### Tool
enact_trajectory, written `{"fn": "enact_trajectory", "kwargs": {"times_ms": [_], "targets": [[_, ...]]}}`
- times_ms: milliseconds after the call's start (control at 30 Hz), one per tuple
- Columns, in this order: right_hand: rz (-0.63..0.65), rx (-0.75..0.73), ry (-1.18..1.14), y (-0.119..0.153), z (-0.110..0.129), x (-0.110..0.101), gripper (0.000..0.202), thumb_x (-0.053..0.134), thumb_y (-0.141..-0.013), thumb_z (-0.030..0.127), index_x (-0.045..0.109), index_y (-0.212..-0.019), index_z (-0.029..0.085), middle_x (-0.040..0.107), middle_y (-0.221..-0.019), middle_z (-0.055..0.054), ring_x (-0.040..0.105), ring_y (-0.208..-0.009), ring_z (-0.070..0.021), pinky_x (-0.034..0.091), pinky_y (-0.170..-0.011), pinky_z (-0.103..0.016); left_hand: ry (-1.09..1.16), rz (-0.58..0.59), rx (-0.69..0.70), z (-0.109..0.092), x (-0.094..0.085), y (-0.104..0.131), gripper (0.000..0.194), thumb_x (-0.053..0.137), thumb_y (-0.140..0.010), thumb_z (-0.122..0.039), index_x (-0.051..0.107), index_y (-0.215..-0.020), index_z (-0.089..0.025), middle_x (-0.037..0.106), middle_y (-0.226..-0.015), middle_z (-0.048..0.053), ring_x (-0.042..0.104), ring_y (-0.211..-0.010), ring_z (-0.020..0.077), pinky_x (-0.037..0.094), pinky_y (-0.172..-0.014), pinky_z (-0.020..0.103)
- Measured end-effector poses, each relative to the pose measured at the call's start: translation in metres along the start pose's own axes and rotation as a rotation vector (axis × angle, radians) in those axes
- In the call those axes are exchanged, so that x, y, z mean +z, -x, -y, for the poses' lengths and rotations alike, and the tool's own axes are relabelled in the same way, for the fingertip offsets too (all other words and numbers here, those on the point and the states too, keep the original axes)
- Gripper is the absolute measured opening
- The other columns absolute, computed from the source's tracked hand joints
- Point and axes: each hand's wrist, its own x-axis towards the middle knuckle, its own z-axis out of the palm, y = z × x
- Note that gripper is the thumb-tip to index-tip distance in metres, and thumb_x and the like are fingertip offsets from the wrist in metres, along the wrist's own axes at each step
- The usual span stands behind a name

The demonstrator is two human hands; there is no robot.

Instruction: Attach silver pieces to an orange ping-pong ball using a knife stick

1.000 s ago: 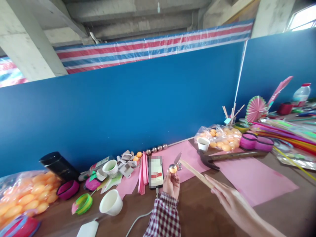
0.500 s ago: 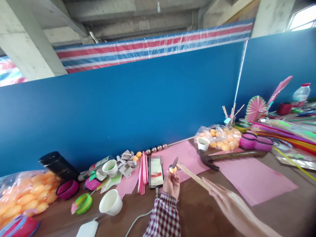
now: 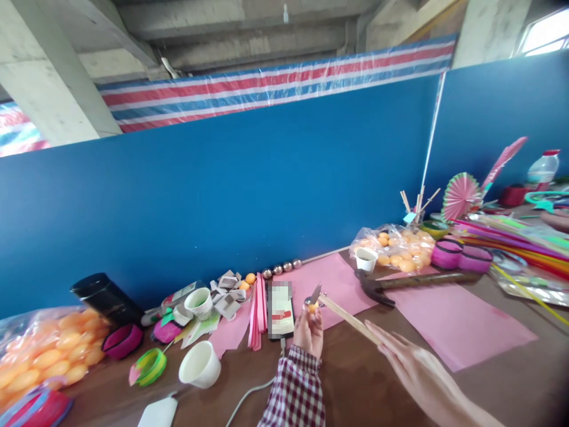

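The left hand (image 3: 308, 333), at the end of a checked sleeve, is closed in a fingertip grip on a small orange ball (image 3: 312, 309), holding it up just beyond the fingers. The right hand (image 3: 402, 354) grips the wooden handle (image 3: 349, 319) of a tool with fairly straight fingers. The handle's long axis slants from the right hand forward and leftward, its far end close to the left fingertips. There a pointed metal head (image 3: 316, 294) sits crosswise, its tip pointing away from the person and slightly right. Its lower end is at the ball; whether they touch cannot be told.

A phone (image 3: 281, 311) lies just left of the left hand, its long side pointing away. Beyond the right hand lies a claw hammer (image 3: 413, 283), its shaft running rightward from its dark head. Pink paper (image 3: 460, 323) lies beside the right hand.
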Motion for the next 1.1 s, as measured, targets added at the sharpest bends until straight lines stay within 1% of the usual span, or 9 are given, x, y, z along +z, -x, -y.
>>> {"fn": "enact_trajectory", "kwargs": {"times_ms": [100, 233, 433, 567, 700, 833, 967, 1100], "targets": [[-0.011, 0.016, -0.007, -0.001, 0.001, -0.001, 0.044, 0.033, -0.087, 0.023, 0.034, -0.131, 0.03, 0.051, -0.123, 0.001, 0.052, -0.108, -0.0183, 0.05, -0.083, -0.029, 0.006, 0.01, -0.006, -0.001, 0.0, 0.001, 0.009, 0.05, -0.078, -0.009, 0.056, -0.072, -0.011, 0.06, -0.074, 0.007, 0.058, -0.061, 0.0063, 0.049, -0.055, 0.013], [0.005, 0.018, -0.011, -0.001, 0.001, -0.003, 0.044, 0.033, -0.087, 0.023, 0.035, -0.13, 0.03, 0.053, -0.121, 0.0, 0.054, -0.106, -0.0184, 0.05, -0.083, -0.03, 0.02, 0.002, -0.022, -0.001, -0.001, -0.001, 0.013, 0.047, -0.078, -0.005, 0.056, -0.07, -0.011, 0.058, -0.066, 0.005, 0.056, -0.055, 0.0054, 0.048, -0.051, 0.012], [-0.014, 0.037, -0.061, 0.0, -0.003, 0.001, 0.046, 0.031, -0.088, 0.025, 0.029, -0.134, 0.026, 0.049, -0.126, -0.003, 0.049, -0.112, -0.0182, 0.047, -0.087, -0.029, 0.046, 0.037, -0.019, 0.001, -0.004, -0.004, 0.015, 0.047, -0.075, -0.002, 0.055, -0.066, -0.011, 0.057, -0.064, 0.004, 0.056, -0.056, 0.0065, 0.047, -0.05, 0.014], [-0.011, 0.042, -0.063, 0.0, -0.004, 0.001, 0.044, 0.034, -0.087, 0.026, 0.035, -0.131, 0.03, 0.054, -0.121, 0.0, 0.053, -0.107, -0.0186, 0.049, -0.084, -0.028, 0.053, 0.062, -0.046, 0.0, -0.003, -0.002, 0.015, 0.048, -0.074, -0.001, 0.055, -0.065, -0.011, 0.057, -0.065, 0.004, 0.055, -0.055, 0.0064, 0.047, -0.049, 0.014], [-0.029, 0.066, -0.092, 0.0, -0.004, -0.001, 0.044, 0.033, -0.087, 0.027, 0.035, -0.131, 0.028, 0.053, -0.122, -0.001, 0.053, -0.107, -0.0176, 0.047, -0.087, -0.028, 0.08, 0.056, -0.04, -0.001, -0.002, 0.001, 0.015, 0.047, -0.076, -0.004, 0.055, -0.066, -0.012, 0.054, -0.06, 0.002, 0.055, -0.055, 0.0066, 0.047, -0.05, 0.014], [0.003, 0.064, -0.114, 0.0, -0.004, -0.001, 0.042, 0.032, -0.087, 0.027, 0.039, -0.129, 0.028, 0.053, -0.122, -0.001, 0.053, -0.108, -0.0176, 0.048, -0.085, -0.027, 0.089, 0.112, -0.054, -0.001, -0.002, 0.002, 0.012, 0.05, -0.077, -0.007, 0.056, -0.069, -0.012, 0.051, -0.056, 0.0, 0.053, -0.052, 0.0056, 0.045, -0.048, 0.014], [-0.044, 0.115, -0.054, -0.008, -0.009, -0.01, 0.04, 0.034, -0.087, 0.03, 0.042, -0.126, 0.029, 0.057, -0.117, -0.001, 0.058, -0.1, -0.0169, 0.049, -0.082, -0.026, 0.086, 0.104, -0.053, -0.002, -0.002, 0.0, 0.011, 0.048, -0.079, -0.008, 0.055, -0.071, -0.012, 0.052, -0.057, 0.0, 0.052, -0.051, 0.0055, 0.045, -0.048, 0.015], [-0.067, 0.127, 0.129, -0.028, -0.022, -0.028, 0.041, 0.032, -0.086, 0.027, 0.04, -0.126, 0.035, 0.058, -0.116, 0.0, 0.063, -0.087, -0.0167, 0.05, -0.072, -0.027, 0.054, 0.07, -0.039, -0.003, -0.002, -0.002, 0.01, 0.05, -0.078, -0.009, 0.054, -0.07, -0.012, 0.053, -0.058, 0.0, 0.053, -0.051, 0.0059, 0.045, -0.046, 0.014]]}}
